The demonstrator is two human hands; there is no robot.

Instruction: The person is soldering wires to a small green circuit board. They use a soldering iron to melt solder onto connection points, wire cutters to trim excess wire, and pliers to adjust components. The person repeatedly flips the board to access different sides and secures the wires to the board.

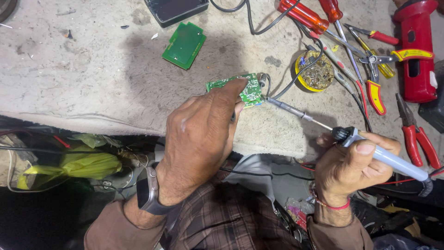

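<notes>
At a worn workbench [92, 83], a left hand [199, 139] pinches a small green circuit board [245, 90] at the bench's near edge while the right hand [356, 162] grips a soldering iron [370, 150], its tip at the board's right edge; steady bracing and brief contact likely serve best.

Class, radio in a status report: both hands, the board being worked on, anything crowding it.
Left hand pins small green circuit board. Right hand grips white-handled soldering iron, tip at board's edge. Black cable and yellow solder tin lie close beside.
</notes>
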